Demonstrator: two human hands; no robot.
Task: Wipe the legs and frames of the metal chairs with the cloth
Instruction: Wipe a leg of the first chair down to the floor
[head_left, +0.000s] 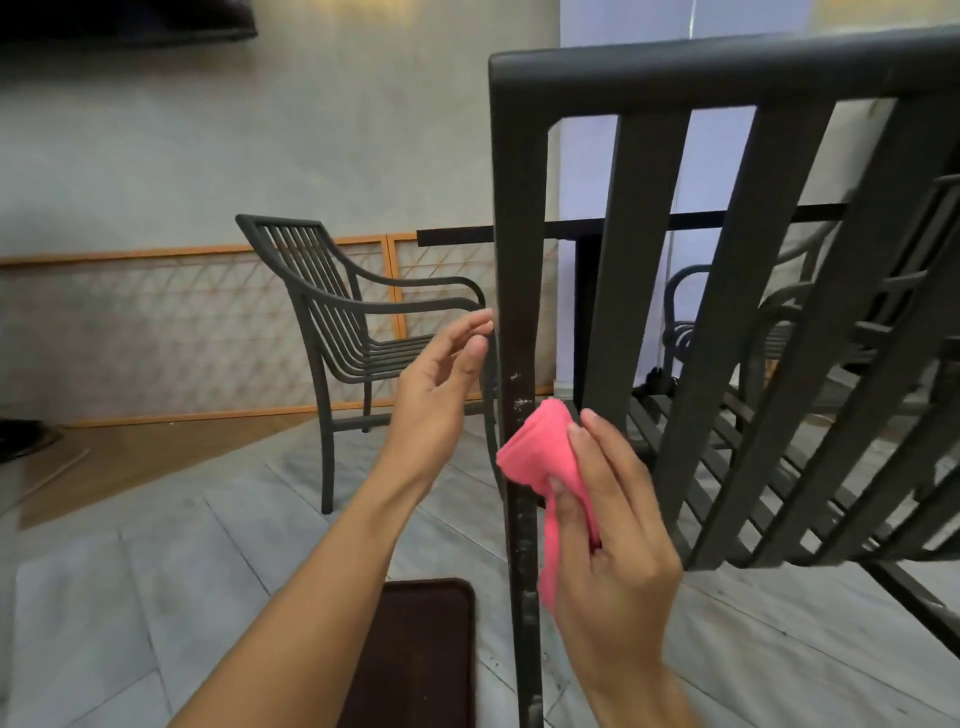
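A dark metal chair (519, 218) fills the right half of the view, close up, its slatted back tilted toward me. Its left upright runs down the middle and shows pale scuffs and dust low down. My right hand (608, 535) grips a pink cloth (540, 457) and presses it against that upright from the right. My left hand (441, 384) is open just left of the upright, fingers apart, fingertips nearly touching the bar. A second dark metal armchair (332, 317) stands further back on the left.
A dark table (582, 231) stands behind the near chair, with a third chair (685, 312) beyond it. A dark brown mat (415, 654) lies on the grey plank floor at the bottom centre. A low wooden lattice panel (156, 322) lines the wall.
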